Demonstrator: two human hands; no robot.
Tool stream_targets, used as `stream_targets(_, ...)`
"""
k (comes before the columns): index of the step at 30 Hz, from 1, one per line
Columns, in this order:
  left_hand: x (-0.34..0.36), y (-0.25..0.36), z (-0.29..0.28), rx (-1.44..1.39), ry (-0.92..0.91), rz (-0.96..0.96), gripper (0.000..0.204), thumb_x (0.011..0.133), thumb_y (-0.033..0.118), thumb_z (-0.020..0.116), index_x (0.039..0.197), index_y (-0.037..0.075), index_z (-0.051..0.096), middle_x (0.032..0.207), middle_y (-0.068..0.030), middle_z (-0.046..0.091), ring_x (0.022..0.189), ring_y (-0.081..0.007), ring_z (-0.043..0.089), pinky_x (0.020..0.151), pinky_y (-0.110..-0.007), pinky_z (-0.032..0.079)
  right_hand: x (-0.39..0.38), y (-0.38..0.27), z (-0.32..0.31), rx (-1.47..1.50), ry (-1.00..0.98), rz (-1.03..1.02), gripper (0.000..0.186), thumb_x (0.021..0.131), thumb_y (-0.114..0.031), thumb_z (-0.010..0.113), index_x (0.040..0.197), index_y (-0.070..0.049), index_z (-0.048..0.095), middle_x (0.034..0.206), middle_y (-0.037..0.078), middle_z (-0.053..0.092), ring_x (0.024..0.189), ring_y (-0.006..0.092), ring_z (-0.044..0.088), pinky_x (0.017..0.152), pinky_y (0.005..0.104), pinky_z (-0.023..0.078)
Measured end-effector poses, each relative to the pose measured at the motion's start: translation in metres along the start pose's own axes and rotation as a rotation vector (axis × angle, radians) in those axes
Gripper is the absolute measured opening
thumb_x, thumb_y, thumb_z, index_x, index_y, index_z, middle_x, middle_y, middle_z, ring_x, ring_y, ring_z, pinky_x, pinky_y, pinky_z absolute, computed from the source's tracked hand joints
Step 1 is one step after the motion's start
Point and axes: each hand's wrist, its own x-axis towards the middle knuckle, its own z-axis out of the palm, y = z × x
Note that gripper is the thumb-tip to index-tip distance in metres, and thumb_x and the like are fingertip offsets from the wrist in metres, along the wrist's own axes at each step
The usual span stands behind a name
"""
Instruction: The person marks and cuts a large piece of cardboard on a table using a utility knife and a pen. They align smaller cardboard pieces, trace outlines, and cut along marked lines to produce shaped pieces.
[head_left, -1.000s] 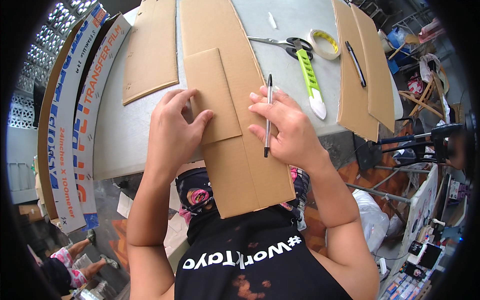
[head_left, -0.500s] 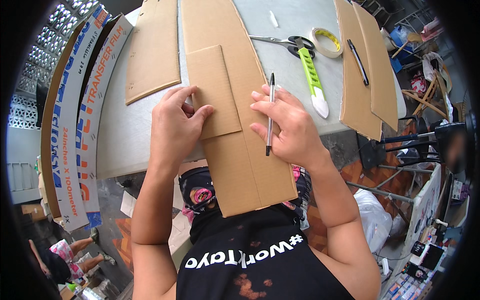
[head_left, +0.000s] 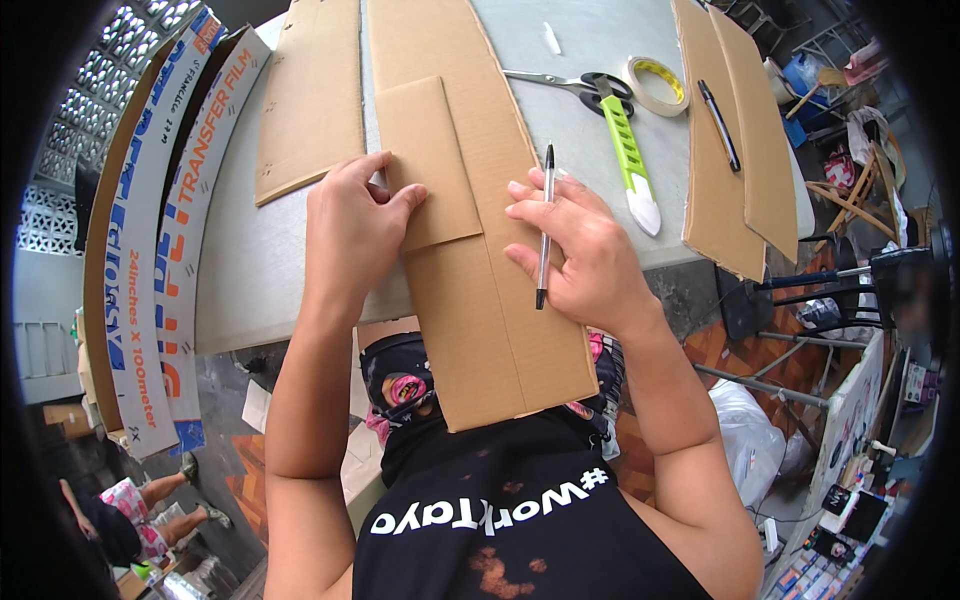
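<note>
A long brown cardboard sheet lies down the middle of the grey table and overhangs its near edge. On it rests a smaller cardboard rectangle. My left hand lies flat at that rectangle's lower left corner, fingertips on it. My right hand rests on the long sheet's right edge and grips a black pen, tip pointing toward me.
Another cardboard piece lies to the left. Scissors, a green utility knife, a tape roll and a second pen on cardboard panels lie to the right. Long printed boxes stand along the table's left edge.
Both hands have stayed on the cardboard with only slight shifts; the view has drifted a little. The pen is still in my right hand.
</note>
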Motion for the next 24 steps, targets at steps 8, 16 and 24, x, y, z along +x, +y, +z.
stream_targets(8,0.005,-0.001,0.003,0.013,0.001,-0.013,0.051,0.085,0.017,0.086,0.128,-0.005,0.071,0.082,-0.0142,0.077,0.069,-0.0148,0.070,0.066,-0.029,0.055,0.001,-0.001,-0.001,-0.034,0.007,0.002,0.037,0.079,-0.010,0.086,0.112,-0.002,0.071,0.126,0.016,0.073,0.130,0.0398,0.062,0.111,0.0492,0.048)
stream_targets(16,-0.035,0.005,-0.007,-0.002,-0.062,0.082,0.041,0.081,0.013,0.085,0.114,-0.007,0.072,0.111,-0.0209,0.070,0.085,-0.0302,0.070,0.080,-0.039,0.057,0.002,-0.001,0.000,0.026,0.003,0.043,0.036,0.082,-0.013,0.083,0.114,-0.003,0.070,0.125,0.017,0.073,0.129,0.0392,0.062,0.112,0.0500,0.045)
stream_targets(24,-0.097,0.015,-0.036,0.180,-0.182,0.352,0.051,0.073,0.019,0.091,0.117,0.001,0.072,0.132,-0.0179,0.062,0.121,-0.0396,0.060,0.105,-0.051,0.048,0.023,0.009,0.006,-0.064,-0.040,0.041,0.033,0.089,-0.018,0.078,0.117,-0.004,0.067,0.127,0.016,0.072,0.130,0.0378,0.060,0.115,0.0549,0.039)
